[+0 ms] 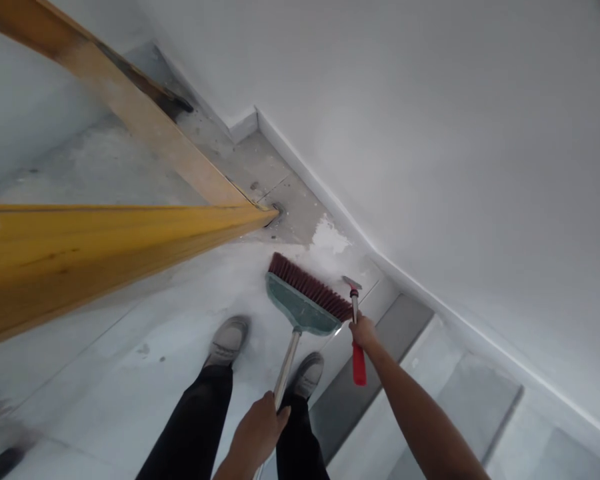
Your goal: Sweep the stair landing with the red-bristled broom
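Note:
My left hand (258,430) grips the metal handle of a broom (303,303) with a teal head and dark red bristles, its bristles resting on the dusty tiled floor (130,360) ahead of my grey shoes. My right hand (364,331) holds a scraper (356,327) by its shaft, the metal blade pointing forward and the red handle pointing back toward me. A patch of white dust (330,237) lies just beyond the broom, near the wall.
A yellow wooden beam (80,253) slants across the left, meeting a second wooden plank (145,127) at the floor. A white wall (430,133) with a skirting board runs along the right. Grey stair steps (370,373) drop away at lower right.

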`<move>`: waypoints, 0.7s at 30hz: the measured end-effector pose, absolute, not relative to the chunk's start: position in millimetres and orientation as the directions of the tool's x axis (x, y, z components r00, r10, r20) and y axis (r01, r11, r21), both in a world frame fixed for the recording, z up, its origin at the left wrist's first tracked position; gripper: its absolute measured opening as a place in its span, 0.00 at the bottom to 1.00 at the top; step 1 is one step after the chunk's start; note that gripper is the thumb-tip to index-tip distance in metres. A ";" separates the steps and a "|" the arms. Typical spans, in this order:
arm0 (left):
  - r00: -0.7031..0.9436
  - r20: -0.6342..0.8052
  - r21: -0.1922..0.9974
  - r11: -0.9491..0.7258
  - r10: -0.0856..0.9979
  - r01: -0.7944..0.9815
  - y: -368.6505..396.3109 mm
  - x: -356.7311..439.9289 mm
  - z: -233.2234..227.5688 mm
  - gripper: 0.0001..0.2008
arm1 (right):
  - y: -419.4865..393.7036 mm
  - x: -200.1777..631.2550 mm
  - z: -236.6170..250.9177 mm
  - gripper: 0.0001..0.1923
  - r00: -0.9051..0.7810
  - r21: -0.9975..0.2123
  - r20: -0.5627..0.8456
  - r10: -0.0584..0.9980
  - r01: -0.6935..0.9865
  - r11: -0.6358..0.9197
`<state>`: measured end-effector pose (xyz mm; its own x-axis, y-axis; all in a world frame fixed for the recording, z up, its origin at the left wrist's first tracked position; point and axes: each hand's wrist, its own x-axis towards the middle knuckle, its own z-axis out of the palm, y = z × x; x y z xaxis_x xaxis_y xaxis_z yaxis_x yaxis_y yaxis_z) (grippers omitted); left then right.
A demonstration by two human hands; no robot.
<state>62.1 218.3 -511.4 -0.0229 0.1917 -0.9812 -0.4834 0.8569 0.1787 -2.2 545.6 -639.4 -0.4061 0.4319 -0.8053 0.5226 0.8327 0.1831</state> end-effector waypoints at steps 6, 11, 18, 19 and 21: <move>0.013 -0.980 0.167 0.855 0.199 -0.490 218.5 58.9 -509.3 0.15 | 558.8 10.2 -641.3 0.18 -0.380 0.239 -0.764 0.521 0.584 0.776; 0.032 -0.981 0.153 0.859 0.193 -0.488 219.6 59.3 -508.3 0.15 | 569.5 9.6 -643.9 0.15 -0.329 0.274 -0.803 0.498 0.538 0.797; 0.009 -0.980 0.169 0.866 0.197 -0.470 221.5 60.5 -508.1 0.16 | 560.9 13.6 -639.5 0.18 -0.344 0.280 -0.803 0.486 0.502 0.818; 0.004 -0.981 0.170 0.865 0.195 -0.472 221.9 61.4 -509.3 0.15 | 555.1 21.2 -638.2 0.18 -0.339 0.258 -0.822 0.457 0.494 0.830; -0.017 -0.982 0.172 0.863 0.187 -0.475 222.5 63.5 -511.8 0.15 | 550.1 24.2 -638.7 0.18 -0.339 0.239 -0.835 0.434 0.486 0.841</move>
<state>63.5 222.5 -511.8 -0.0171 0.1868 -0.9822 -0.4752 0.8628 0.1724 24.2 550.1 -638.7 -0.3391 0.4335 -0.8349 0.4859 0.8407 0.2392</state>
